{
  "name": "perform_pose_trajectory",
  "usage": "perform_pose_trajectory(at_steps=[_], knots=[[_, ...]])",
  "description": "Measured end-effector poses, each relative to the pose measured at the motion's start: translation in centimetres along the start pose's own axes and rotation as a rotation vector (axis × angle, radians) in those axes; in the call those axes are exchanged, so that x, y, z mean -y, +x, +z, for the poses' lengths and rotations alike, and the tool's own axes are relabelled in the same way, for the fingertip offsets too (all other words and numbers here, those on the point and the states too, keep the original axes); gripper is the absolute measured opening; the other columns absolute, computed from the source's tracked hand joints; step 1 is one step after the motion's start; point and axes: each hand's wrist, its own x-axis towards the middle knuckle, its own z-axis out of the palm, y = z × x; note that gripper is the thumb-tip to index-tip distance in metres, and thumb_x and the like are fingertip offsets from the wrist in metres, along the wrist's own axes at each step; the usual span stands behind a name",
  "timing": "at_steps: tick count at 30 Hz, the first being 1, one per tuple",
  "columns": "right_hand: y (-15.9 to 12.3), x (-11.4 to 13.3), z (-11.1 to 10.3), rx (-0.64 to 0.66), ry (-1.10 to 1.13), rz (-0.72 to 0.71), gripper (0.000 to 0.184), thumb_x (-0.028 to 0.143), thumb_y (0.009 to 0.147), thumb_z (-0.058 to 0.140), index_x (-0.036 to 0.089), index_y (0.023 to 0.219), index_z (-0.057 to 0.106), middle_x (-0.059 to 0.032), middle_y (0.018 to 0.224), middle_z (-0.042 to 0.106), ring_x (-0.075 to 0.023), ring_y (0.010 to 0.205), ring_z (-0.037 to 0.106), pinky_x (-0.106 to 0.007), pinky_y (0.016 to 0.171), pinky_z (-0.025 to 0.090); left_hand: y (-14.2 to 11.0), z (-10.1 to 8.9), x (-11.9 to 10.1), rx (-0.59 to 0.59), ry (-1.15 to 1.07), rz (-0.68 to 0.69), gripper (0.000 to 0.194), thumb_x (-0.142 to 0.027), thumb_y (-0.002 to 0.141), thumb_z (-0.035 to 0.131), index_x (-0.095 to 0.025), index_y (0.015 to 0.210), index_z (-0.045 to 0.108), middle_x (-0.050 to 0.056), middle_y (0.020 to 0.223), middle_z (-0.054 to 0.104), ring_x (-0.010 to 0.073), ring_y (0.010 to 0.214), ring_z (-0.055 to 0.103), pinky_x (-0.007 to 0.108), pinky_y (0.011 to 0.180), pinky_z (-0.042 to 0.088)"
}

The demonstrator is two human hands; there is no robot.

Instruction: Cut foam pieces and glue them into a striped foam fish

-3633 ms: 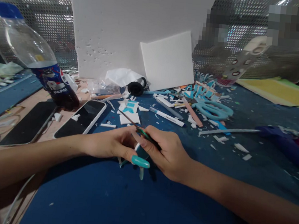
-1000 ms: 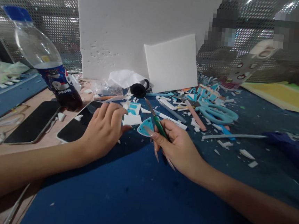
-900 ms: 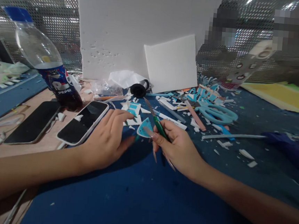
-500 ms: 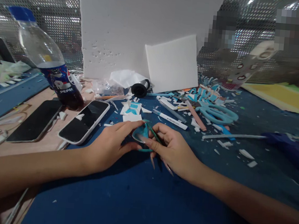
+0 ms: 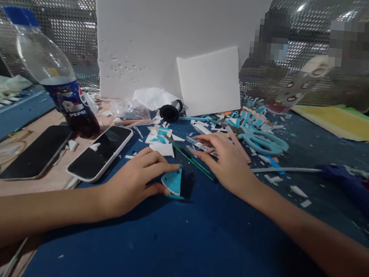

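My left hand [image 5: 135, 181] pinches a small blue, half-round piece [image 5: 172, 181] with a pale edge between thumb and fingertips, just above the blue mat [image 5: 162, 248]. A thin blue strip shows along the piece's lower side. My right hand [image 5: 221, 157] is open, fingers apart, over a white marker [image 5: 199, 144] that it partly hides; no grip on it shows. Between the hands a slim green tool [image 5: 191, 157] with a pointed tip lies slantwise on the mat. Behind my left hand are white foam pieces [image 5: 162, 149], one with blue on it.
Two phones [image 5: 101, 152] and a tilted-looking Pepsi bottle [image 5: 68, 98] stand or lie at left. Blue-handled scissors [image 5: 263, 141], foam scraps, a black-ended spool [image 5: 170, 111] and a purple glue gun [image 5: 339, 175] lie around. White foam boards [image 5: 210, 80] rise at the back.
My right hand has let go of the green tool, which now lies on the mat, and has moved away towards the marker. My left hand keeps the blue piece, slightly lower.
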Motion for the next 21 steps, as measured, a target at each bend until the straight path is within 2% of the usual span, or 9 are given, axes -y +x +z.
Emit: perform_pose_trajectory(at_steps=[3,6,9,11,13,16,18,19,21], knots=[[0.5,-1.5,-0.4,-0.051,-0.289,-0.065,0.037,0.035,0.085,0.054,0.012,0.115,0.053,-0.0178,0.109,0.053,-0.0341,0.108,0.047,-0.052,0.090,0.041,0.1,0.0,0.1,0.119,-0.038,0.054,0.032,-0.013,0.090,0.052,-0.014,0.122,0.053,0.009,0.096,0.052,0.0206,0.088,0.047,0.035,0.077,0.048],[0.8,-2.9,-0.7,0.136,-0.386,-0.121,0.043,0.034,0.087,0.050,0.014,0.125,0.049,-0.0169,0.107,0.052,-0.0336,0.104,0.048,-0.053,0.091,0.040,0.1,-0.2,0.0,0.239,-0.064,0.031,0.039,-0.009,0.090,0.047,-0.018,0.128,0.048,0.011,0.105,0.048,0.0225,0.095,0.045,0.038,0.081,0.048],[0.8,-4.1,-0.5,0.257,-0.430,-0.200,0.045,0.026,0.091,0.042,0.024,0.135,0.044,-0.0131,0.100,0.050,-0.0282,0.095,0.052,-0.054,0.092,0.038,-0.2,-0.5,-0.2,0.324,-0.048,0.009,0.055,-0.010,0.091,0.045,-0.022,0.141,0.029,0.014,0.118,0.042,0.0261,0.107,0.042,0.045,0.089,0.045],[0.8,-4.4,-0.5,0.247,-0.439,-0.194,0.047,0.020,0.091,0.037,0.028,0.138,0.043,-0.0112,0.094,0.049,-0.0256,0.088,0.052,-0.054,0.091,0.037,-0.4,-0.5,-0.4,0.320,-0.021,0.003,0.061,-0.018,0.092,0.047,-0.019,0.145,0.017,0.016,0.124,0.039,0.0293,0.113,0.038,0.050,0.093,0.041],[0.9,-4.0,-0.7,0.226,-0.352,-0.141,0.046,0.017,0.091,0.033,0.027,0.133,0.049,-0.0096,0.086,0.050,-0.0244,0.083,0.053,-0.053,0.088,0.039,-0.7,-0.4,-0.5,0.214,0.016,-0.019,0.058,-0.026,0.093,0.045,-0.015,0.144,0.017,0.017,0.126,0.038,0.0307,0.114,0.036,0.052,0.095,0.037],[0.9,-1.9,-1.2,0.251,0.065,0.027,0.031,0.025,0.092,0.036,0.018,0.111,0.061,-0.0051,0.071,0.052,-0.0199,0.072,0.055,-0.044,0.079,0.046,-1.0,-0.2,-0.5,-0.054,0.101,-0.063,0.041,-0.023,0.096,0.036,-0.011,0.135,0.030,0.017,0.122,0.042,0.0288,0.112,0.039,0.048,0.096,0.035],[0.2,0.2,-1.2,0.464,0.620,0.139,0.034,0.039,0.092,0.044,0.019,0.120,0.048,-0.0038,0.078,0.059,-0.0159,0.066,0.059,-0.034,0.065,0.050,-1.0,-0.1,-0.5,-0.172,0.159,-0.073,0.035,-0.020,0.096,0.033,-0.010,0.130,0.034,0.018,0.120,0.045,0.0277,0.111,0.041,0.046,0.095,0.035],[-0.3,1.3,-1.2,0.602,0.930,0.126,0.043,0.047,0.088,0.049,0.020,0.120,0.042,-0.0045,0.085,0.062,-0.0145,0.061,0.059,-0.030,0.055,0.049,-1.0,-0.1,-0.5,-0.197,0.180,-0.068,0.034,-0.020,0.097,0.032,-0.009,0.129,0.034,0.018,0.120,0.045,0.0278,0.110,0.042,0.046,0.094,0.035],[-1.6,3.3,-1.0,0.806,1.257,0.128,0.060,0.053,0.066,0.073,0.021,0.104,0.039,-0.0006,0.077,0.063,-0.0108,0.049,0.054,-0.023,0.043,0.044,-1.0,-0.1,-0.4,-0.190,0.185,-0.030,0.036,-0.025,0.099,0.028,-0.007,0.129,0.033,0.020,0.120,0.046,0.0284,0.110,0.042,0.046,0.093,0.035]])
